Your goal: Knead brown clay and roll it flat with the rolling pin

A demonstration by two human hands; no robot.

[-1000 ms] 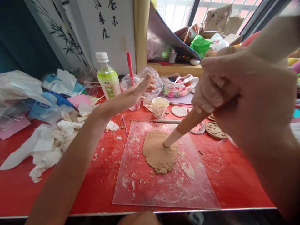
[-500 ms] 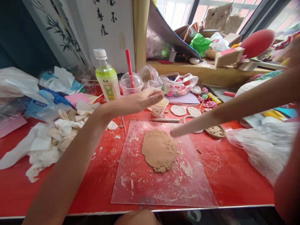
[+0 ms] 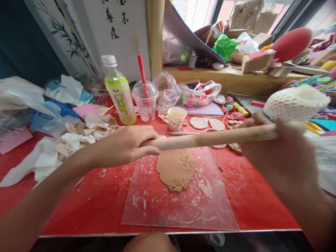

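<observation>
Across mid-frame, the left hand (image 3: 128,144) and right hand (image 3: 279,155) (each curled round one end) are gripping a wooden rod (image 3: 204,139) near flattened clay (image 3: 175,170).

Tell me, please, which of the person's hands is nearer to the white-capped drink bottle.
Left: the left hand is in front of the bottle; the right hand is farther off, well to its right.
</observation>
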